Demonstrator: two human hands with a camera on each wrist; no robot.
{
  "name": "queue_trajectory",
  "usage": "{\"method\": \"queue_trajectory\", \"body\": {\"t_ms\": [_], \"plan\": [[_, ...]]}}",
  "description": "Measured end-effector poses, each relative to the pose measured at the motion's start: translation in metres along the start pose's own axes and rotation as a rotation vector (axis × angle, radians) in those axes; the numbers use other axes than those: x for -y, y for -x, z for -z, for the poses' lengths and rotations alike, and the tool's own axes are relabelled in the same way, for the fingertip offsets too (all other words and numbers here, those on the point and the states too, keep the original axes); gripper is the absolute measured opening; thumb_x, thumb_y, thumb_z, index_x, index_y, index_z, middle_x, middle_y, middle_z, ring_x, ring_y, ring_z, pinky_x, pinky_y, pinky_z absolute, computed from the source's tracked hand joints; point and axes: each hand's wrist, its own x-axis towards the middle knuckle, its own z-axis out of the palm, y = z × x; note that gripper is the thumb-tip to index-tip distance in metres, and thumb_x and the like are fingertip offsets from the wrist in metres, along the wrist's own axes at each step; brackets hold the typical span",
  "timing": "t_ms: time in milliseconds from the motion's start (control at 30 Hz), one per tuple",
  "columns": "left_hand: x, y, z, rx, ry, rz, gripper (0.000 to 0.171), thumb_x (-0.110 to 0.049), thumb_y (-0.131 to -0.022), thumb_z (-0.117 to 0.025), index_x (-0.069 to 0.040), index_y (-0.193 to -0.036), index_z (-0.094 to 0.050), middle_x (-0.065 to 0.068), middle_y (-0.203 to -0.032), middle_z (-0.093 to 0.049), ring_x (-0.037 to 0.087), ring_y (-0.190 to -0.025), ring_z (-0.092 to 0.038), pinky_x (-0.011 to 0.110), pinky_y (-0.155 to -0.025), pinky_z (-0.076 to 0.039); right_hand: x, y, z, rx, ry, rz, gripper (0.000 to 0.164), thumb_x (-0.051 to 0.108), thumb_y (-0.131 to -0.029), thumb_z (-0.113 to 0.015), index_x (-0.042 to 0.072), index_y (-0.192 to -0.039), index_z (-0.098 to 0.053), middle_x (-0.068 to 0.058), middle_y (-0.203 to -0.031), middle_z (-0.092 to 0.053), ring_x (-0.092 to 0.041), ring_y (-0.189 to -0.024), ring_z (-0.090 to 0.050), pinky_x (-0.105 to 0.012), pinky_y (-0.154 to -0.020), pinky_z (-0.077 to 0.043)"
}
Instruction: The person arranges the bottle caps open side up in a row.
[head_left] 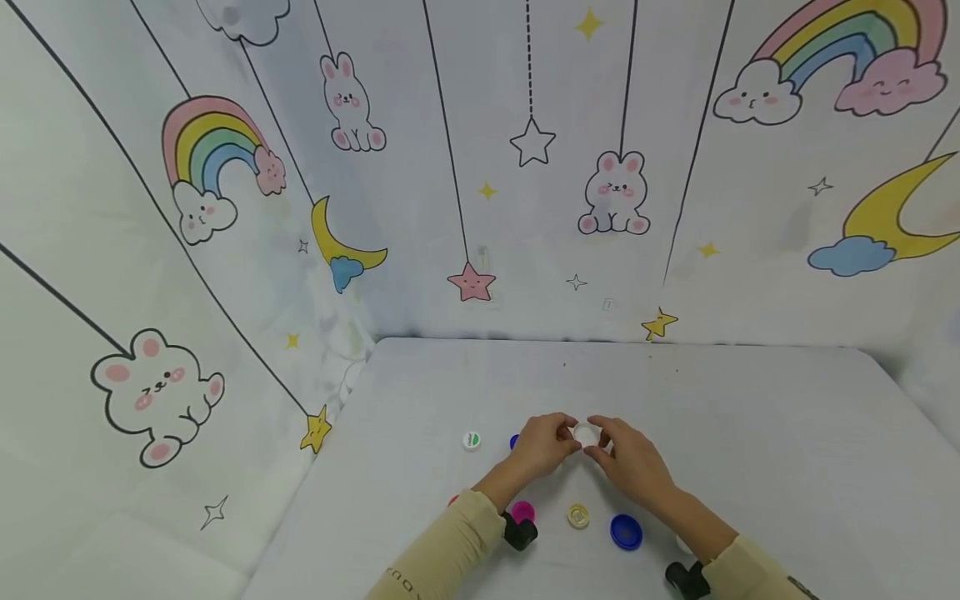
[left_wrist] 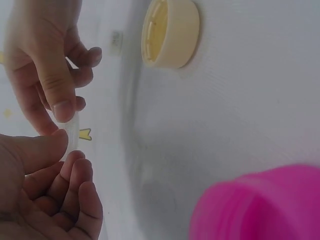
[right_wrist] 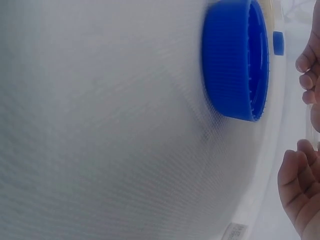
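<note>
Both hands meet over the table around one small, whitish ridged cap (head_left: pixel 586 434). My left hand (head_left: pixel 542 444) pinches its left side with thumb and fingers. From the right, my right hand (head_left: pixel 633 460) grips the opposite side, thumb below and forefinger above. The left wrist view shows the thumbs of both hands at the cap's ridged edge (left_wrist: pixel 72 131), with the other fingers loosely bent. Close to the left hand lies a blue cap (head_left: pixel 514 442), partly hidden behind it. A white cap with a green mark (head_left: pixel 471 441) lies farther left.
Nearer the body lie a pink cap (head_left: pixel 522 511), a cream-yellow cap (head_left: pixel 577 517) and a large blue cap (head_left: pixel 626 532), hollow side showing. A red piece (head_left: pixel 453 501) peeks out by the left sleeve, a white one (head_left: pixel 684 545) by the right forearm. A decorated wall (head_left: pixel 420 208) stands behind the table.
</note>
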Motion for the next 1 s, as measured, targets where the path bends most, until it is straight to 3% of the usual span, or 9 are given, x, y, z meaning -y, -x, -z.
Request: {"method": "queue_trajectory", "body": {"t_ms": [400,700,1000], "plan": [[0.0026,0.0018,-0.001,0.002,-0.01,-0.025,0.034,-0.016,-0.087,-0.074,-0.008,-0.119,-0.066,-0.008,-0.078,-0.061,0.001,-0.065,-0.051,0.017,-0.057,-0.044,0.003,0.0002,0.0009,0.03,0.001,-0.019,0.048,0.018,-0.085,-0.077,0.004,-0.128,-0.061,0.005,-0.081,-0.058,-0.007,-0.063,-0.047,-0.021,-0.056,-0.041],[0.0038,0.0035,-0.0021,0.043,-0.087,-0.019,0.033,-0.015,-0.087,-0.074,-0.006,-0.118,-0.067,-0.008,-0.073,-0.058,0.002,-0.062,-0.048,0.016,-0.057,-0.041,0.0003,0.0011,-0.0023,0.128,-0.002,-0.055,0.046,0.01,-0.086,-0.073,0.002,-0.13,-0.06,0.005,-0.079,-0.059,-0.008,-0.063,-0.047,-0.023,-0.057,-0.041],[0.0031,0.0036,-0.0048,0.071,-0.132,-0.003,0.033,-0.014,-0.087,-0.073,-0.005,-0.118,-0.067,-0.008,-0.07,-0.055,0.003,-0.06,-0.047,0.017,-0.057,-0.039,0.0001,-0.0003,-0.0037,0.158,0.007,-0.064,0.04,0.008,-0.086,-0.073,0.002,-0.124,-0.064,0.004,-0.08,-0.065,-0.007,-0.065,-0.051,-0.028,-0.063,-0.046]]}}
